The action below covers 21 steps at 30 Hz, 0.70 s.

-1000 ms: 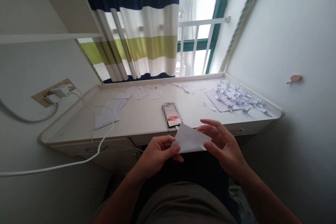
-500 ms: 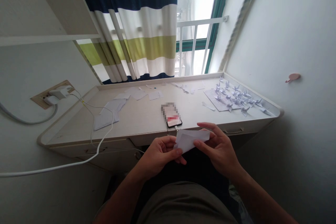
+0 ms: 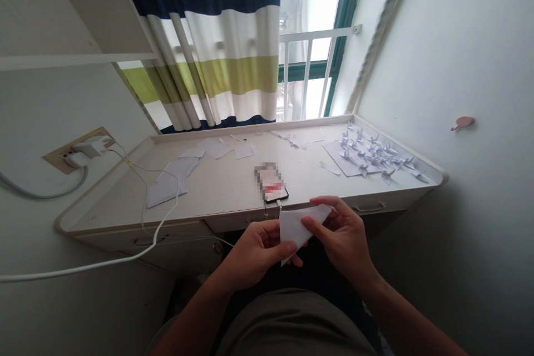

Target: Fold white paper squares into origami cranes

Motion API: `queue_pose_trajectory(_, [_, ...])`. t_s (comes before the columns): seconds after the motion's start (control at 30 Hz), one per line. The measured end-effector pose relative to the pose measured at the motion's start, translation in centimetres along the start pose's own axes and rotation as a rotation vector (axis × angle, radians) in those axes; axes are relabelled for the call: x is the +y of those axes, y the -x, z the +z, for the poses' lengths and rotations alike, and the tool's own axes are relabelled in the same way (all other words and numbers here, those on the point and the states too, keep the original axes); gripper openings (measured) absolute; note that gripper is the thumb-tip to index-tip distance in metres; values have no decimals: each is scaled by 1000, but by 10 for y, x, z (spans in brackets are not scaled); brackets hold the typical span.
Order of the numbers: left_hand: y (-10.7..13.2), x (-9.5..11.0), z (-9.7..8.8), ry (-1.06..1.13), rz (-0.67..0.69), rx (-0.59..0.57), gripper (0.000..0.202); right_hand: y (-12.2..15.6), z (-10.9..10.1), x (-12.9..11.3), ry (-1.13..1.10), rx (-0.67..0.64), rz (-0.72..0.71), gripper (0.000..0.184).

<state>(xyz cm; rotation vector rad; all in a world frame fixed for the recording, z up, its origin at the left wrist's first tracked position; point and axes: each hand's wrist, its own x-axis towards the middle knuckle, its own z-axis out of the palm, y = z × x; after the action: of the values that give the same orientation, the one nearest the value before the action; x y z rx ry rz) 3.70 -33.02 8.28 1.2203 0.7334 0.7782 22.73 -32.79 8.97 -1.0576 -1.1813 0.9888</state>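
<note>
Folded white paper [image 3: 294, 226], held just before the desk [image 3: 221, 189] | left hand [image 3: 259, 250]: pinching its lower left edge | right hand [image 3: 344, 233]: gripping its right side | smartphone [image 3: 273, 189], cabled, beyond | origami cranes [image 3: 377, 150] at right.

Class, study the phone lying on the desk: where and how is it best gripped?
Probably by its two long side edges, coming from above: the phone lies flat on the desk, and a white cable plug sticks out of its near end, making that end awkward.
</note>
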Motion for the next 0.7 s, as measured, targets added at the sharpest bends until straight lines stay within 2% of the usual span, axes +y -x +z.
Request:
queue_pose_trajectory(0.17, [0,1,-1,-12,5,35,39,-3,-4,1,-83,-78,41,52])
queue_pose_trajectory(0.3, [1,1,-4,-8,-3,55,38,-4,-9,8,-155,-115,59,44])
queue_pose_trajectory(0.43, [0,0,-4,-9,0,33,37,-5,-8,11,-183,-67,77,36])
queue_pose_trajectory(0.57, [-2,2,0,-35,0,34,38,-4,-3,10,-179,4,67,40])
queue_pose_trajectory(0.7, [-5,5,5,-55,5,73,44,-3,-1,9,-161,4,35,41])
